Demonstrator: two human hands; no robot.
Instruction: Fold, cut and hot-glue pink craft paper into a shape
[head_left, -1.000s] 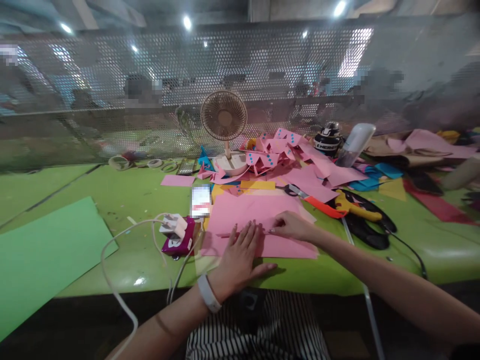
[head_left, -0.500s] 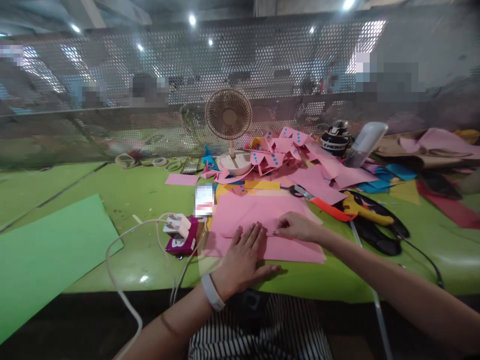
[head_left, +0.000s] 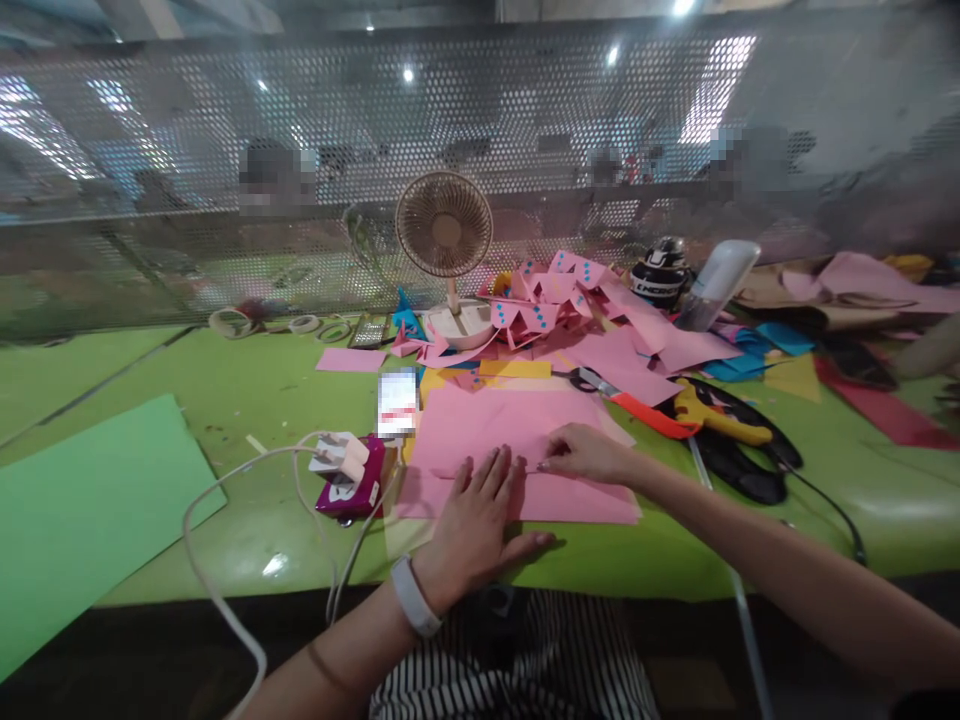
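Pink paper sheets [head_left: 487, 420] lie on the green table in front of me, the upper one with a crease or folded edge running across it. My left hand [head_left: 476, 515] rests flat on the paper near that edge, fingers stretched out and thumb to the side. To its right, my right hand [head_left: 581, 455] is closed, its thumb and fingertips pinching at the same edge. What lies between those fingertips is partly hidden. A yellow paper strip [head_left: 515, 369] lies just beyond the sheets, beside scissors [head_left: 592, 380].
A purple power adapter [head_left: 352, 490] with white plugs and cables stands left, near a phone [head_left: 397, 400]. Behind are a small fan [head_left: 444, 225] and folded pink paper pieces [head_left: 570, 295]. Yellow-handled pliers [head_left: 720, 415] lie right; a large green sheet [head_left: 97, 510] lies left.
The whole view has shifted slightly, so things appear a little further left. Both hands keep nearly the same place on the pink paper.
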